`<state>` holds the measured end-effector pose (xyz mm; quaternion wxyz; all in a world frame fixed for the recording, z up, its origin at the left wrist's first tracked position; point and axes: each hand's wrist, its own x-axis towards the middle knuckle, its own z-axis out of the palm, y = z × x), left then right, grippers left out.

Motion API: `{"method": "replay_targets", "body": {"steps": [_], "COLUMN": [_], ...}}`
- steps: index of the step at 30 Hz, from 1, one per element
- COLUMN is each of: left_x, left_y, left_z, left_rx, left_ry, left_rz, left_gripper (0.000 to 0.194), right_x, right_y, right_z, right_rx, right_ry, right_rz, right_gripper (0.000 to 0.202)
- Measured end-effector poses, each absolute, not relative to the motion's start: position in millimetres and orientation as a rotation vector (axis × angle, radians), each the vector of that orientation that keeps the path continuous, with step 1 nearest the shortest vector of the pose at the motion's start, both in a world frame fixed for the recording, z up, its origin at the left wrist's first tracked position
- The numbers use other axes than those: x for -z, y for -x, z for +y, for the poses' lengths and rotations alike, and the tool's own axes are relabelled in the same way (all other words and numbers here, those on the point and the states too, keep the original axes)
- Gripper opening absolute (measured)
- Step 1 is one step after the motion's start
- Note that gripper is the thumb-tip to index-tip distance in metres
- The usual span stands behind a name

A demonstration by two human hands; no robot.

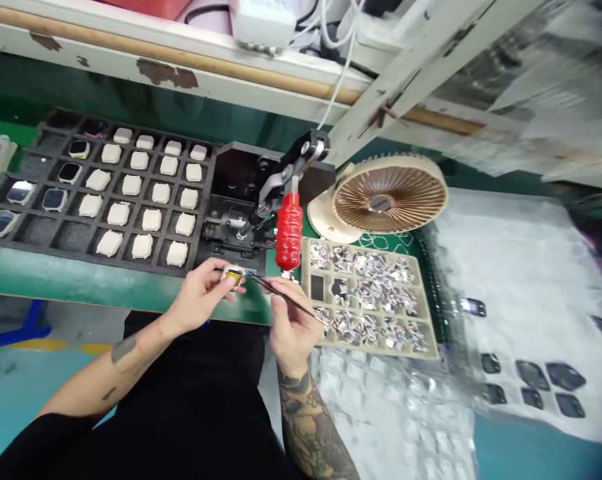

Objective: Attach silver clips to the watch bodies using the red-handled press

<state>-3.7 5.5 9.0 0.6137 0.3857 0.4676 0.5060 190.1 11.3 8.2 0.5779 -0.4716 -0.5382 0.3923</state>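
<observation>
My left hand (205, 293) grips a small white watch case (235, 272) between thumb and fingers. Its open side shows a yellow and dark inside. Dark tweezers (288, 300) are held in my right hand (293, 320), their tips pointing left at the watch case. Whether the tips touch it, I cannot tell. Just beyond the hands stands a black toggle press (245, 220) with a red ribbed handle (289, 233). Left of it lies a dark foam tray (75, 237) with many white watch cases, several of them showing dark screens.
A beige compartment tray (433, 333) full of small silvery pieces lies to the right. Behind it stands a cream desk fan (385, 200). Clear plastic trays (381, 407) and a plastic-covered surface with dark watch screens (533, 375) are farther right. A shelf edge (181, 60) runs above the bench.
</observation>
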Motion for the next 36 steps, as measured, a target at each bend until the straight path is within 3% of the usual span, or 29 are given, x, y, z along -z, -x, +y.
{"method": "replay_targets", "body": {"steps": [5, 16, 23, 29, 36], "left_x": [11, 9, 13, 15, 11], "left_y": [-4, -5, -4, -6, -8], "left_z": [3, 2, 0, 1, 5], "left_rx": [-1.117, -1.124, -1.164, -1.244, -1.211], "left_ry": [-0.94, -0.941, -0.908, -0.825, -0.794], "left_rz": [1.098, 1.117, 1.107, 1.126, 1.148], "left_gripper": [0.036, 0.036, 0.058, 0.057, 0.055], "right_x": [0, 10, -5, 1, 6], "right_y": [-181, -176, -172, -184, -177], "right_z": [7, 14, -3, -6, 4], "right_rx": [-0.871, -0.852, -1.13, -0.821, -0.97], "right_ry": [1.11, 1.143, 1.096, 1.124, 1.218], "right_rz": [-1.345, -1.315, -1.215, -1.113, -1.088], "right_gripper": [0.016, 0.016, 0.015, 0.014, 0.02]}}
